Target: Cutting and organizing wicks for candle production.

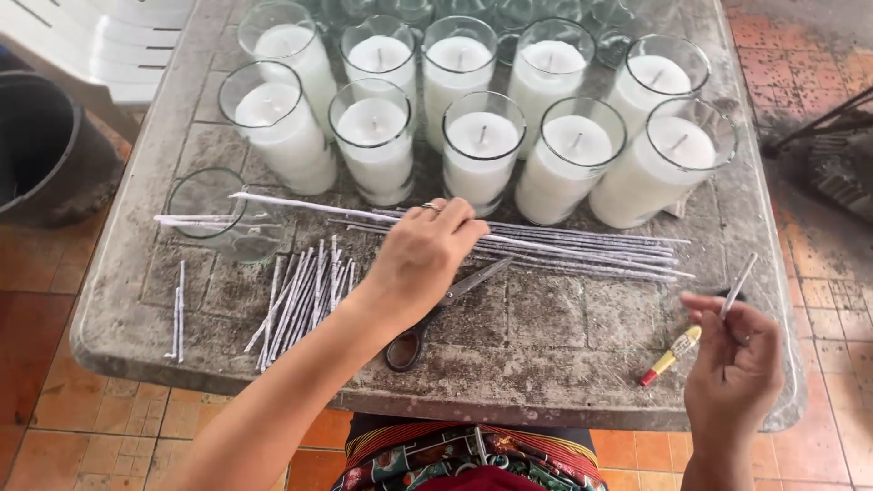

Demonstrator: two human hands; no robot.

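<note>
— Where were the hands?
— The left hand (423, 255) had its fingers pinched on a long white wick (309, 207) lying across the empty glass (211, 215) on the table (546, 364). The right hand (735, 364) gripped a short wick piece (738, 284).
— The risk?
— I judged that dragging the long wick could tip that glass, or snag the scissors (446, 309) underneath.
</note>
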